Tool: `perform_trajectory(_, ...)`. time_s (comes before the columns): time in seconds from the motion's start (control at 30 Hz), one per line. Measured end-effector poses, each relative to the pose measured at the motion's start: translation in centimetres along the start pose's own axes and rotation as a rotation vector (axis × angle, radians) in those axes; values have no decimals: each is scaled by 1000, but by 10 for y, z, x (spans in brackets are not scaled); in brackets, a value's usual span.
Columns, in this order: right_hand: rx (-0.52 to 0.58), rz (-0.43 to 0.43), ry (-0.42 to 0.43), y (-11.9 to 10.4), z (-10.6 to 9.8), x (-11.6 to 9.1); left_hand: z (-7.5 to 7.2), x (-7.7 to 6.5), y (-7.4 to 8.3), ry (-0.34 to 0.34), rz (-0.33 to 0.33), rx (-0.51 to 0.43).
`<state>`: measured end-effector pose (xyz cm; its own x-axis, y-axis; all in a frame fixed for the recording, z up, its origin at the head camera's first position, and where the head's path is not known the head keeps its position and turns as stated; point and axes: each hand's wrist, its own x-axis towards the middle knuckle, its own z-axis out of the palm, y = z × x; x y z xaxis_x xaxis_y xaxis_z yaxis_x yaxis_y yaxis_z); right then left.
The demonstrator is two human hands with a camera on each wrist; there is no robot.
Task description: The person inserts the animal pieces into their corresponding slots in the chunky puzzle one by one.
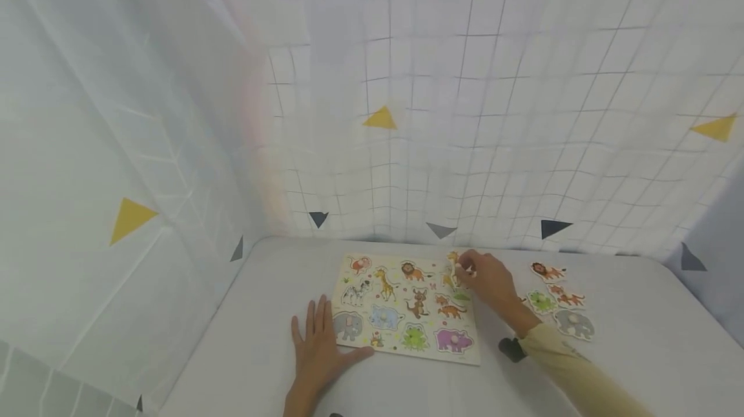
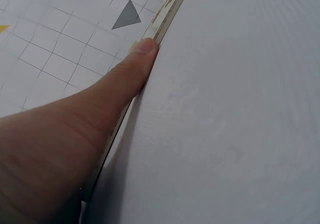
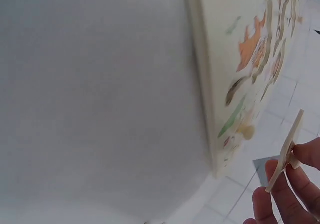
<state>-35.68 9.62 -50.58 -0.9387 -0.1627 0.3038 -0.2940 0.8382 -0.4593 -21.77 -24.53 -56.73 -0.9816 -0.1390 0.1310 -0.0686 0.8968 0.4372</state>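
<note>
A wooden animal puzzle board [image 1: 407,354] lies flat on the table. My left hand [image 1: 318,346] rests at its lower left corner with fingers spread, the thumb [image 2: 132,69] along the near edge. My right hand [image 1: 491,278] pinches a thin giraffe puzzle piece [image 1: 453,261] by its knob, raised over the board's upper right corner. That puzzle piece [image 3: 286,151] is tilted on edge and apart from the board in the right wrist view. Under it, a pale knob [image 3: 246,132] stands up from the board. Zebra [image 1: 356,293], frog [image 1: 415,337] and purple hippo [image 1: 454,341] figures show on the board.
Right of the board lie several loose pieces: a lion [image 1: 547,271], a tiger [image 1: 566,296], a frog [image 1: 542,301] and an elephant [image 1: 574,325]. My right forearm partly covers another beside them. A white gridded sheet [image 1: 430,165] hangs behind the table.
</note>
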Motion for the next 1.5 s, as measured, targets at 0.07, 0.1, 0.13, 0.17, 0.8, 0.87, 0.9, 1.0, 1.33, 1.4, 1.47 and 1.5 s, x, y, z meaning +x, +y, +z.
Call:
perform_trajectory(0.07,0,-3,-2,-6,2,1,0,0,0,-1,0,-1)
perform_trajectory(0.1,2,-8,-3,-9,3,1,0,0,0,-1,0,-2)
perform_trajectory(0.13,3,-14,1,-12,5,2,0,0,0,-1,0,-5)
perform_trajectory(0.17,1,-19,3,-14,7,2,0,0,0,0,0,-7)
perform_trajectory(0.8,46,-150,-24,-70,37,0,0,0,1,15,6,-7)
perform_trajectory(0.87,52,-133,-45,-75,42,0,0,0,1,7,0,-6)
perform_trajectory(0.9,51,-126,-52,-78,44,0,0,0,1,8,0,-4)
perform_trajectory(1.0,55,-111,-72,-84,51,-1,2,2,-1,13,-1,3)
perform_trajectory(1.33,70,-140,-3,-101,70,0,3,3,-4,21,5,18)
perform_trajectory(1.4,83,-139,9,-104,72,0,5,3,-4,18,4,22)
perform_trajectory(1.47,98,-134,9,-106,73,-1,7,2,-4,20,4,25)
perform_trajectory(1.5,101,-127,3,-108,73,-2,7,2,-4,21,5,24)
